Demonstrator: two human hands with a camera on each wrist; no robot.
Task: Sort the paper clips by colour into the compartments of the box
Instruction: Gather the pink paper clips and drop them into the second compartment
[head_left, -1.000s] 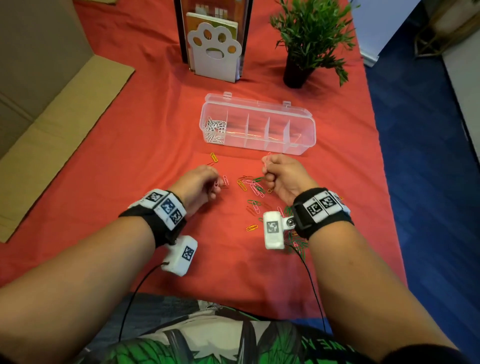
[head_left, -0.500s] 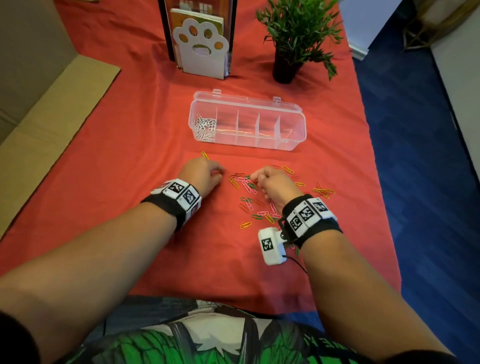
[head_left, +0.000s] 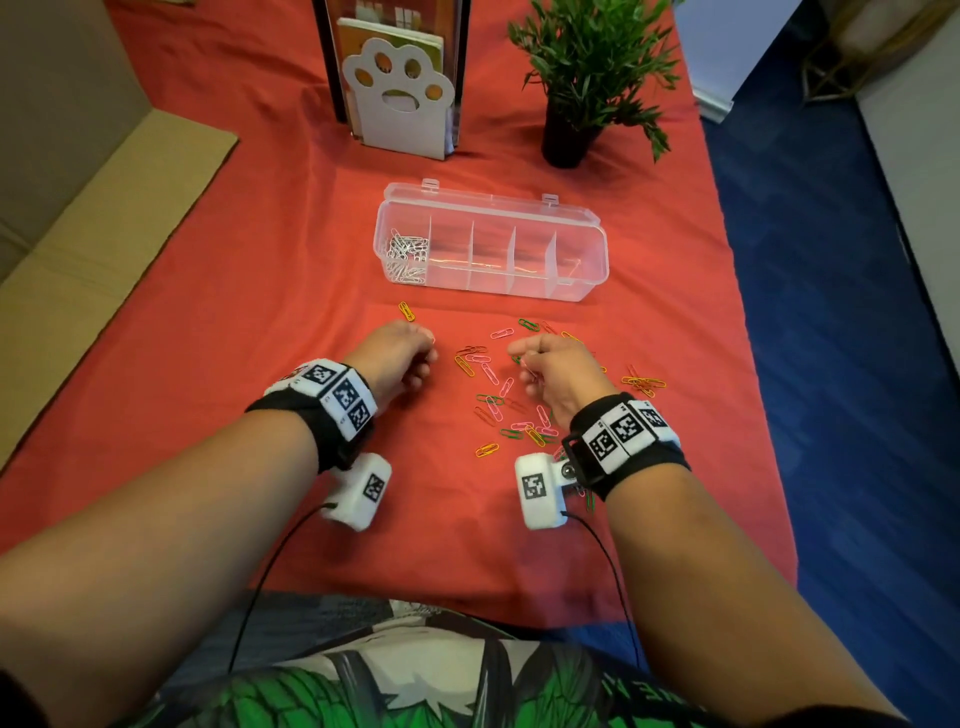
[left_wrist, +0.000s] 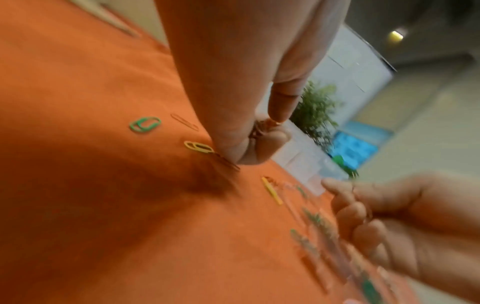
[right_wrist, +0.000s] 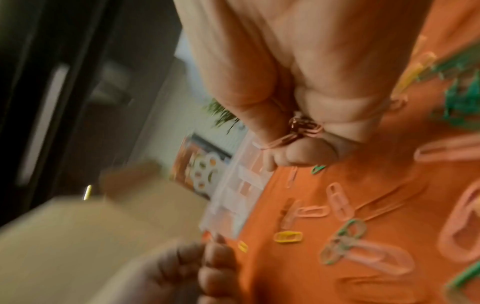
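The clear compartment box (head_left: 582, 244) lies open across the red cloth, with white clips (head_left: 405, 252) in its leftmost compartment. Loose pink, green, yellow and red clips (head_left: 491, 374) are scattered in front of it. My left hand (head_left: 423, 358) sits left of the pile with its fingers curled. In the left wrist view it pinches a small reddish bunch of clips (left_wrist: 262, 127). My right hand (head_left: 522, 358) hovers over the pile's right part. It holds several pink clips (right_wrist: 298, 127) in its curled fingers.
A paw-shaped white bookend (head_left: 400, 98) with books and a potted plant (head_left: 587, 67) stand behind the box. Flat cardboard (head_left: 104, 218) lies at the left. The table's right edge (head_left: 748, 364) drops to blue floor. One yellow clip (head_left: 406, 310) lies apart near my left hand.
Both hands stay curled beside the clip pile with only small shifts. The head view has swung a little, so the box sits differently in the frame.
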